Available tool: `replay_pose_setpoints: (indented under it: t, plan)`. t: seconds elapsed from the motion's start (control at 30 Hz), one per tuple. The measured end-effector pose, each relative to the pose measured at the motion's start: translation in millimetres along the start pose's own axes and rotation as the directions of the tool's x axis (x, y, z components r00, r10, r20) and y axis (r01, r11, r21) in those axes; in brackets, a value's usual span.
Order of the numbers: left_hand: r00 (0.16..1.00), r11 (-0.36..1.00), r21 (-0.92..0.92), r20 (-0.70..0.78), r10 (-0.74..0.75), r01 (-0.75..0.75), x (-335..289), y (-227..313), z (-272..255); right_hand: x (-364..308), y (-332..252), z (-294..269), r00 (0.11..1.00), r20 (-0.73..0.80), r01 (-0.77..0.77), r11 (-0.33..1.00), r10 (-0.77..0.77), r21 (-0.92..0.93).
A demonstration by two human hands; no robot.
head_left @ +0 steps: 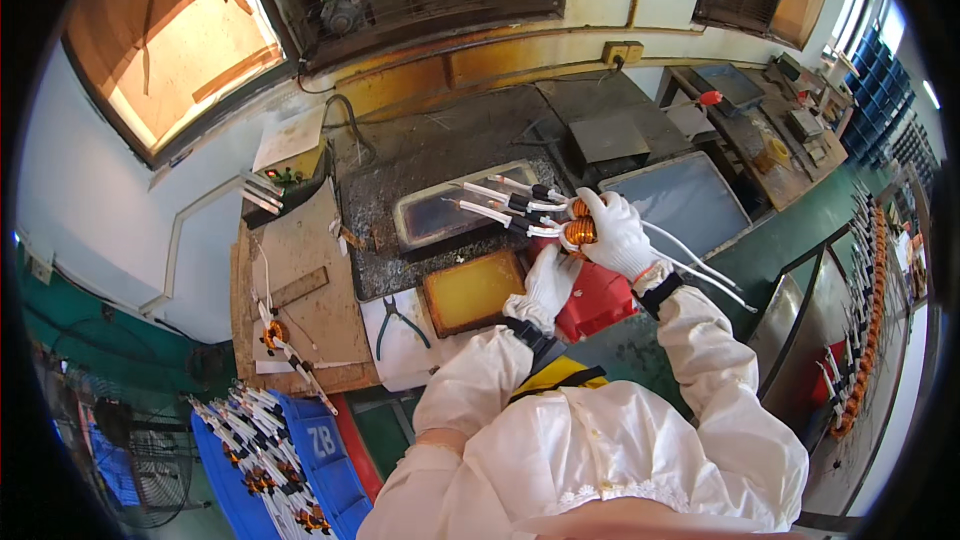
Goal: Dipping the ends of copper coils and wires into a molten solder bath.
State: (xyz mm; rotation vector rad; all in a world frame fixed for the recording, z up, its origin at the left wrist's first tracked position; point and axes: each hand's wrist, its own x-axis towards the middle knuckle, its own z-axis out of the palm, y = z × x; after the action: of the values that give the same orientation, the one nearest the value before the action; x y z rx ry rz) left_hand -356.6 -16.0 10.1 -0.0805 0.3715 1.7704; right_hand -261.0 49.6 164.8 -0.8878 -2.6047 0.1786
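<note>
While both gloved hands work over the middle of the desk [440, 145], left hand [545, 285] sits under and touches the copper coil [582, 230], fingers curled loosely, not clearly clamped. Right hand [618, 232] is wrapped tight around the coil, its sleeved wires [500, 202] fanning left over the far metal tray [455, 210]. Judged best: keep wire tips level, coil steady, above tray. Yellow tray [472, 290] just left, pliers [397, 320] further left, blue bin [290, 470] near-left.
</note>
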Motion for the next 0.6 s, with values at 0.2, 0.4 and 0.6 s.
replay_pose_setpoints:
  t: [0.2,0.4,0.6]
  plan:
    - [0.998,0.99,-0.141,0.056,0.015,-0.007,21,-20,35,5,-6,15,0.999,-0.047,-0.012,0.999,0.01,-0.042]
    - [0.996,0.996,-0.044,-0.016,-0.083,0.082,26,-12,36,10,-8,32,0.995,-0.055,-0.087,0.992,0.082,-0.094]
    - [0.998,0.999,-0.043,0.068,-0.001,0.004,52,-8,1,22,-16,41,0.994,-0.095,-0.063,0.987,0.049,-0.151]
